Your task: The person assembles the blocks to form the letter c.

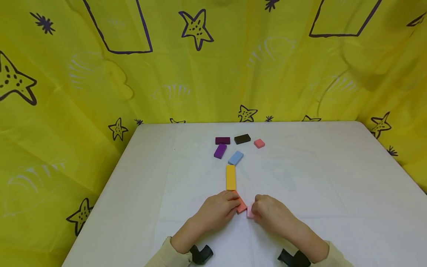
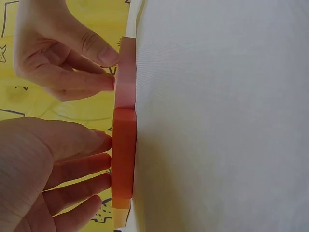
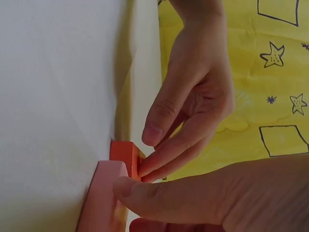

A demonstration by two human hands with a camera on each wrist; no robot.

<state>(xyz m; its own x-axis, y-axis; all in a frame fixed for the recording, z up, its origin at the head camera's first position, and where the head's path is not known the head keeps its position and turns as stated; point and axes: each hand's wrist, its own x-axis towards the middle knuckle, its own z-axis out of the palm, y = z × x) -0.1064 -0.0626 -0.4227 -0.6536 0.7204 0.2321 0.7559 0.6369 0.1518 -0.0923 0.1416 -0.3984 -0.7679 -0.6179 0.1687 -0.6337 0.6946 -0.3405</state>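
My left hand (image 1: 217,209) rests its fingertips on an orange block (image 1: 242,204). In the right wrist view, the left thumb (image 3: 153,134) is held off that block. With thumb and fingers, my right hand (image 1: 271,213) holds a pink block (image 1: 250,212), partly covered by the hand. The pink block (image 2: 126,72) lies on the table, its end meeting the end of the orange block (image 2: 124,152) in the left wrist view. Beyond the left hand, a yellow block (image 1: 231,177) touches the orange one at its far end.
Past the yellow block lie a light blue block (image 1: 235,158), a purple block (image 1: 220,151), a dark maroon block (image 1: 222,140), a black block (image 1: 242,139) and a small coral block (image 1: 259,143). A white cloth covers the table (image 1: 317,178). Behind it hangs a yellow curtain (image 1: 227,74).
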